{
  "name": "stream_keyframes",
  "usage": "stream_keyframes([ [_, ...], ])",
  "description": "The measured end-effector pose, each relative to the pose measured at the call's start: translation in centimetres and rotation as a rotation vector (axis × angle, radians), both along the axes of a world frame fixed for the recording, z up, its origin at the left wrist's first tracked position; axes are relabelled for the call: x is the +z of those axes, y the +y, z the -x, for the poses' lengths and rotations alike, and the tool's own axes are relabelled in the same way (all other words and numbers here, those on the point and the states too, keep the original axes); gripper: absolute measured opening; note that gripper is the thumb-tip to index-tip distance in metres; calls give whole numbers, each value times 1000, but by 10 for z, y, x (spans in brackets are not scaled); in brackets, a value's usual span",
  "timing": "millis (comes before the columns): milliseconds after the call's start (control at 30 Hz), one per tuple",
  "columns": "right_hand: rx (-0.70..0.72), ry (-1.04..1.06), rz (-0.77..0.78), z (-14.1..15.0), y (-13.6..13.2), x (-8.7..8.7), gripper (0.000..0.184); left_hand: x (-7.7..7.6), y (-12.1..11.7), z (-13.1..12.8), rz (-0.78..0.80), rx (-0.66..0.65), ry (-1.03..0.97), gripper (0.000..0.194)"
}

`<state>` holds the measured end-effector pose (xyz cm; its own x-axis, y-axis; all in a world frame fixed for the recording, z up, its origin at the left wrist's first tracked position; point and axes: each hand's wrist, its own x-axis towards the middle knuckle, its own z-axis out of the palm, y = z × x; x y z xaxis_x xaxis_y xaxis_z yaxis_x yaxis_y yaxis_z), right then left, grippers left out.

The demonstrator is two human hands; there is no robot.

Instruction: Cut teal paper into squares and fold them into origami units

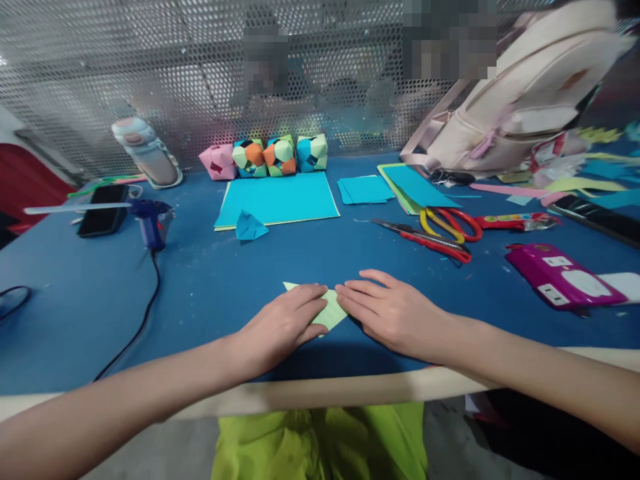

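Observation:
A folded piece of pale green paper point(330, 312) lies flat on the blue tabletop near its front edge. My left hand point(287, 319) rests over its left part, fingers laid flat and pointing right. From the other side my right hand point(393, 312) presses its outstretched fingertips on the paper's right part. The fingers of both hands cover much of the paper, so its full shape is hidden. Farther back, a small folded blue paper piece point(251, 227) sits at the front edge of a stack of blue sheets point(285, 200).
Several folded paper cubes point(281, 157) line the mesh partition. A glue gun point(150, 223) with a cord stands left, near a phone point(103, 212) and a bottle point(149, 155). Scissors point(450, 223), a craft knife point(425, 240), a purple case point(565, 275) and a backpack point(500, 127) are right.

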<state>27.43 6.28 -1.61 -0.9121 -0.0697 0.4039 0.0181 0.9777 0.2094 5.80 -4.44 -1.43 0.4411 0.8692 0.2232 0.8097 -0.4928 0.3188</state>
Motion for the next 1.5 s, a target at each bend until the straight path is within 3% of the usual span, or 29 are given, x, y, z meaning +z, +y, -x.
stream_keyframes([
  [167,-77,2,19,-18,-3,9,30,-4,1,1,-38,-10,7,33],
  [300,-97,65,81,-9,-10,19,31,-3,1,1,-48,-10,-12,35],
  [533,29,51,210,12,-19,0,36,-1,2,0,-66,-16,-21,37],
  [800,-111,50,68,-9,-25,5,33,-1,-1,-2,-175,-46,130,29],
  [1033,-125,56,18,-7,-27,4,34,8,-7,-5,-129,150,482,43],
  [1200,-203,43,-55,-14,-30,3,37,10,-7,-6,-121,230,549,53],
  [1333,-267,-4,-58,-20,-30,13,41,19,-5,-9,-56,249,584,52],
  [1433,-291,-20,0,-9,-28,22,40,24,-5,-10,-2,295,578,52],
  [1500,-236,-12,37,6,-26,22,39,26,-5,-10,22,310,566,53],
])
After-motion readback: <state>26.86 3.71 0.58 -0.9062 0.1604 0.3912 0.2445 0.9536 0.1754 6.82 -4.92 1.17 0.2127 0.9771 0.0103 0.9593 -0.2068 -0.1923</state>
